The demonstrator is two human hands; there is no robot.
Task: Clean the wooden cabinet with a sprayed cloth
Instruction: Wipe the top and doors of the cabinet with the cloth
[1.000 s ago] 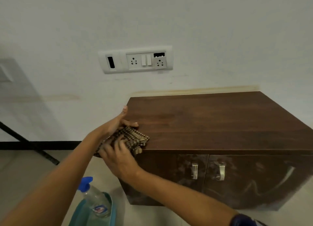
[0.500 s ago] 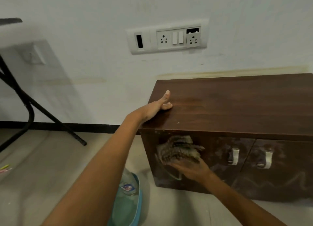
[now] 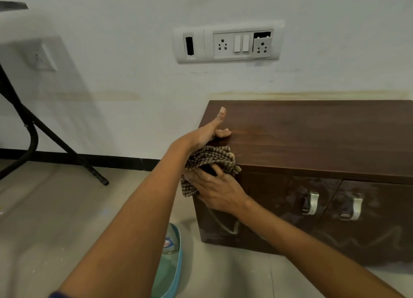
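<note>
Head view: right hand (image 3: 220, 195) clutching the cloth (image 3: 212, 158) hopped from the cabinet (image 3: 312, 136) front up to its top-left corner, front's still smeary; left hand (image 3: 206, 134) rests relaxed on top.

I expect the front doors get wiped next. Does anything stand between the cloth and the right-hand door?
Yes. The cloth, held by the right hand at the cabinet's upper left front corner, would meet the left door's metal handle before the right door. Nothing else visible sticks out there.
</note>
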